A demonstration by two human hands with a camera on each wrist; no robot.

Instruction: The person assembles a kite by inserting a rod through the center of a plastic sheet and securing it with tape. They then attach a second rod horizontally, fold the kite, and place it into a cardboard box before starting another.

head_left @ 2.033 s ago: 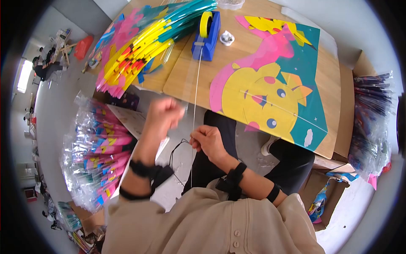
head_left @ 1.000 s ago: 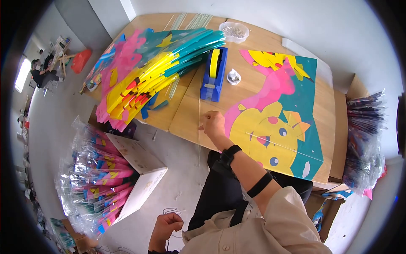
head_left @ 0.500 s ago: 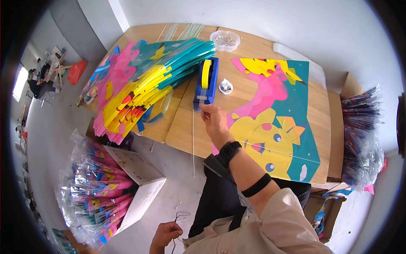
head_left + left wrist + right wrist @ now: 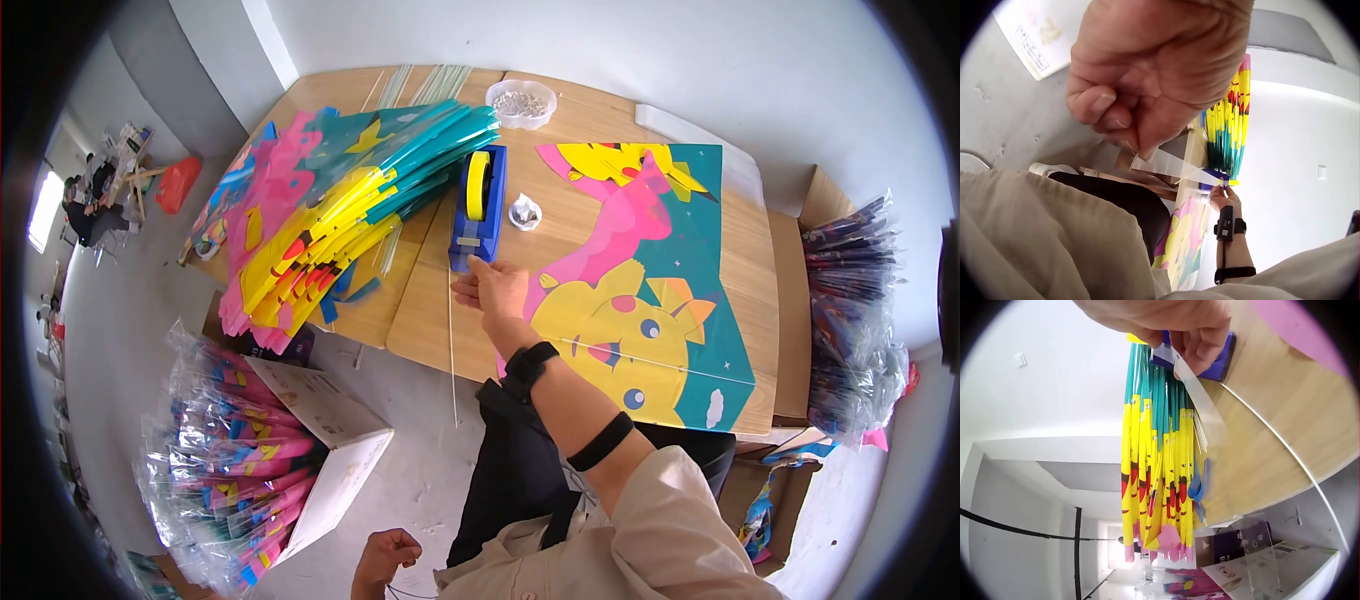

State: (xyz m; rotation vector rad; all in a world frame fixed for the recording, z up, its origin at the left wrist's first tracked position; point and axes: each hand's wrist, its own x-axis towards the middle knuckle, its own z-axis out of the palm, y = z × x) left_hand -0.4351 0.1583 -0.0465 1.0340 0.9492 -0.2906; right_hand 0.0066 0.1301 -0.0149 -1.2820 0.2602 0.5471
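At the lower edge of the head view is the left hand (image 4: 388, 558), its thumb and finger pinching the end of a clear tape strip (image 4: 1175, 167) in the left wrist view. That strip stretches to the blue tape dispenser (image 4: 475, 235) with its yellow core. Right at the dispenser's front, the right hand (image 4: 497, 292) pinches the tape, with the strip (image 4: 1200, 394) hanging past its fingers in the right wrist view. A thin white rod (image 4: 452, 350) runs from beside the dispenser over the table's front edge.
Glossy folded printed sheets (image 4: 340, 230) lie left of the dispenser. On the right is a flat sheet with a yellow character (image 4: 610, 350). Behind stand a tub of small pieces (image 4: 521, 104) and a small white cup (image 4: 524, 212). A box of wrapped bundles (image 4: 235, 450) stands lower left.
From close together in front of the body, the hands have parted: the right went forward to the dispenser, the left down beside the lap. Lately the right hand's outer fingers have straightened a little.
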